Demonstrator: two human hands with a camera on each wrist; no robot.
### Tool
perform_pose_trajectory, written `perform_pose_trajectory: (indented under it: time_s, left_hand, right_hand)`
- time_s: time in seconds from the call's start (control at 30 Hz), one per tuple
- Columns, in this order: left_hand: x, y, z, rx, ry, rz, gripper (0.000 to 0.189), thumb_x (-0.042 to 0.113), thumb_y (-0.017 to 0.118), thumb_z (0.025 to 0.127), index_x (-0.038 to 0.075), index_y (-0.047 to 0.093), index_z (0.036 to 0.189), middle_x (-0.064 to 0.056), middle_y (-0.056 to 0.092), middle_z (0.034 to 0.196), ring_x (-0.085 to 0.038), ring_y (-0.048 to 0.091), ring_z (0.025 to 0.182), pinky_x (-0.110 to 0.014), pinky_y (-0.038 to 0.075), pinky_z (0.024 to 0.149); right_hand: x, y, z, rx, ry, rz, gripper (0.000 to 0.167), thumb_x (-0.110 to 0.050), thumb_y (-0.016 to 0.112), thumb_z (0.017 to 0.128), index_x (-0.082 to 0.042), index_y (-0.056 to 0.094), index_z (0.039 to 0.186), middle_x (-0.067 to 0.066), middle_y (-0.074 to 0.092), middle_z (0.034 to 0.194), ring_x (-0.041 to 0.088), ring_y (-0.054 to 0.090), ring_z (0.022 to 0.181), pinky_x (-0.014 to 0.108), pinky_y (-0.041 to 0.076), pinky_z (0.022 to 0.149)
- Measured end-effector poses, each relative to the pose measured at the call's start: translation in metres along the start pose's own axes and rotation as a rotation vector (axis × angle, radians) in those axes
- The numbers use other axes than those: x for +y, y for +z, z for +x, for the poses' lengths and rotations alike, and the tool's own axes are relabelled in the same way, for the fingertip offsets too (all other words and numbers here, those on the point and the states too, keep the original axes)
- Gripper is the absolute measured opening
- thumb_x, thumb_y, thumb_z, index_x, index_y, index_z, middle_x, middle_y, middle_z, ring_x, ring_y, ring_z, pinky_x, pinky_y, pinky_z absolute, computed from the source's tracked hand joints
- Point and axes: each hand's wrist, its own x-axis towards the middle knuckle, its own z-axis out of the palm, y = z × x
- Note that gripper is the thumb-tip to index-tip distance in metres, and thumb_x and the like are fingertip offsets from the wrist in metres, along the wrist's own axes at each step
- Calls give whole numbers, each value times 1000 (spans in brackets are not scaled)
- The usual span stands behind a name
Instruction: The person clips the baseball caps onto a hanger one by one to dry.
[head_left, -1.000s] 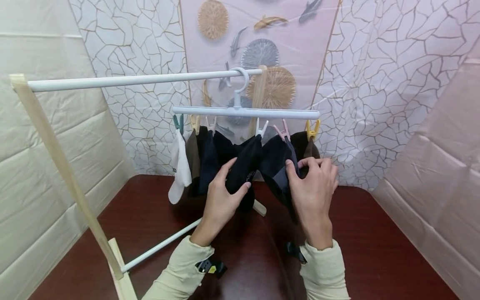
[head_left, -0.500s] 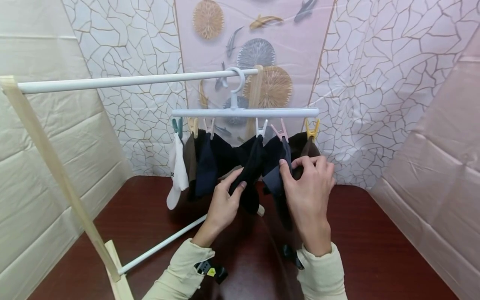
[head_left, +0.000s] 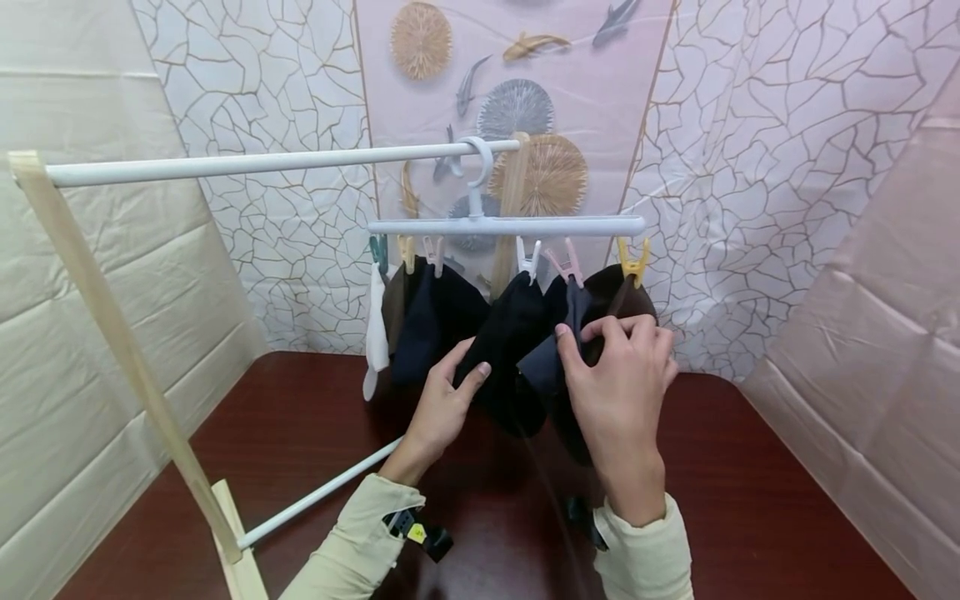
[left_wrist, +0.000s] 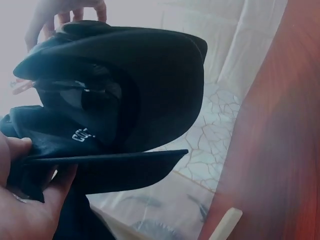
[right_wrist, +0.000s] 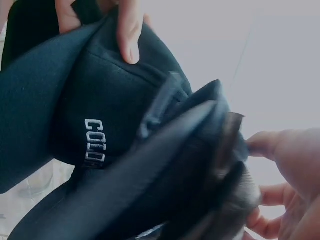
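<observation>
A white hanger [head_left: 555, 226] carries several caps on clothespins. My left hand [head_left: 438, 408] pinches the edge of a black cap [head_left: 517, 333], which hangs from a white clothespin [head_left: 528, 259]. White lettering shows on this cap [right_wrist: 75, 115] in the right wrist view. My right hand [head_left: 626, 387] grips a dark blue-grey cap [head_left: 542, 368] under a pink clothespin [head_left: 567, 262], thumb in front and fingers behind, partly hidden. Just behind that hand, a dark brown cap [head_left: 637, 302] hangs from a yellow clothespin [head_left: 634, 261].
Further left hang a navy cap [head_left: 415, 342], a brown cap [head_left: 392, 312] and a white cloth item [head_left: 377, 325], seen edge-on. The hanger hooks over the white rail [head_left: 262, 163] of a wooden-legged rack [head_left: 120, 333], standing on a dark red table [head_left: 750, 500].
The hanger's left end has swung rightward, and the white item now looks narrower. My left hand has shifted slightly down with the black cap, whose side shows more broadly. My right hand keeps its hold.
</observation>
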Motion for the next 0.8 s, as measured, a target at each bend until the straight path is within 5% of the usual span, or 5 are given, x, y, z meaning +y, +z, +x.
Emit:
perform_pose_trajectory:
  time_s: [0.33, 0.57, 0.7, 0.8]
  left_hand:
    - [-2, -4, 1, 2, 49, 174, 37, 13, 64, 107, 13, 61, 144, -6, 66, 138, -22, 62, 125, -43, 51, 105]
    - [10, -11, -2, 14, 62, 181, 45, 13, 64, 106, 21, 56, 150, -5, 64, 141, -22, 62, 126, -47, 52, 103]
    - [19, -13, -5, 25, 128, 184, 47, 13, 63, 106, 14, 53, 152, -5, 59, 149, -20, 59, 134, -50, 48, 109]
    - [29, -15, -13, 50, 191, 259, 47, 12, 64, 106, 8, 52, 152, -5, 58, 151, -19, 58, 136, -48, 50, 110]
  right_hand:
    - [1, 11, -1, -183, 46, -47, 31, -36, 75, 99, -5, 70, 102, 19, 52, 117, 42, 44, 116, 62, 35, 96]
    - [7, 4, 2, -257, 93, 23, 32, -35, 71, 103, -7, 65, 119, 21, 52, 129, 42, 50, 119, 61, 47, 94]
    - [16, -9, 9, -325, 114, 62, 35, -35, 66, 106, -5, 59, 123, 22, 51, 131, 45, 53, 115, 62, 45, 95]
    - [24, -11, 6, -302, 70, 95, 32, -30, 66, 106, -3, 57, 118, 22, 51, 127, 43, 55, 107, 58, 46, 91]
